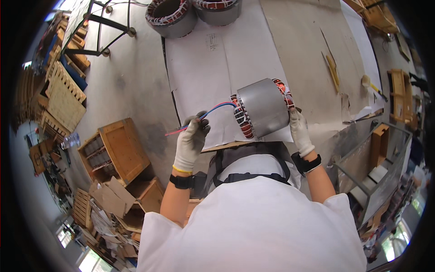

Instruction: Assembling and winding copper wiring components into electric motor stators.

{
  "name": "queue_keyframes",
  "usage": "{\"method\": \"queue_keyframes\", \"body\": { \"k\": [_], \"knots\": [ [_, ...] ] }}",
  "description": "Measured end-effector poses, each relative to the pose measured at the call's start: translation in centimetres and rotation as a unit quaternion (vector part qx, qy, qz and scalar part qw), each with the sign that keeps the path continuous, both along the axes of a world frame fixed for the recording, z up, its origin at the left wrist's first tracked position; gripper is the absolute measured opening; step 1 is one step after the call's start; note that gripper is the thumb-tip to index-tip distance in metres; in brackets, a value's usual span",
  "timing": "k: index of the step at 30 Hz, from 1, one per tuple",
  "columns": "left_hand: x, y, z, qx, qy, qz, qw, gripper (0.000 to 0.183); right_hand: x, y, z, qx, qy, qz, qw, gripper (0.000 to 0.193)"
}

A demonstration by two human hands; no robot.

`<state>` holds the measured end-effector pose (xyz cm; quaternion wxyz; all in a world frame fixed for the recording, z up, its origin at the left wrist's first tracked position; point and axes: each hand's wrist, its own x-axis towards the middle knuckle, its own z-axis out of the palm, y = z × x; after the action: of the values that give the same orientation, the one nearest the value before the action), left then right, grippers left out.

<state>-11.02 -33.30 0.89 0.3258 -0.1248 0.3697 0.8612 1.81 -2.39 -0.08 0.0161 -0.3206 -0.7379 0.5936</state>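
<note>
A grey metal motor stator [263,106] lies on its side on the paper-covered work surface in front of me. Copper windings laced with white cord bulge from both of its ends. Red and blue lead wires [217,107] run out of its left end. My left hand [192,136], in a white glove with dark fingertips, is closed round these wires, and their loose ends stick out to the left. My right hand [300,131], also gloved, rests against the winding at the stator's right end, its fingers partly hidden behind the rim.
Two more stators [174,18] stand upright at the far edge. A yellow-handled tool [333,72] and a hammer-like mallet [374,86] lie at the right. A wooden crate [122,149] stands at the left, a metal-framed cart [369,177] at the right, a wheeled frame [102,27] far left.
</note>
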Motion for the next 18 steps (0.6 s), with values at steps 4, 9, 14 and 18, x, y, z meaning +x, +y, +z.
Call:
{"method": "queue_keyframes", "body": {
  "k": [4,9,14,18],
  "knots": [
    [0.2,-1.5,1.6,-0.079,0.03,0.025,0.996,0.02,-0.3,0.1,-1.2,0.034,-0.009,-0.006,0.999,0.069],
    [-1.3,0.1,1.7,-0.084,0.043,0.062,0.994,0.03,-0.4,0.0,-0.9,0.02,-0.007,-0.014,1.0,0.068],
    [-0.6,5.6,1.4,-0.279,0.245,-0.334,0.867,0.055,-0.1,0.0,-1.3,0.051,0.027,-0.021,0.998,0.062],
    [2.7,7.9,-1.8,-0.336,0.327,-0.371,0.801,0.07,0.7,0.4,-1.9,-0.1,0.068,-0.004,0.993,0.048]
  ]
}}
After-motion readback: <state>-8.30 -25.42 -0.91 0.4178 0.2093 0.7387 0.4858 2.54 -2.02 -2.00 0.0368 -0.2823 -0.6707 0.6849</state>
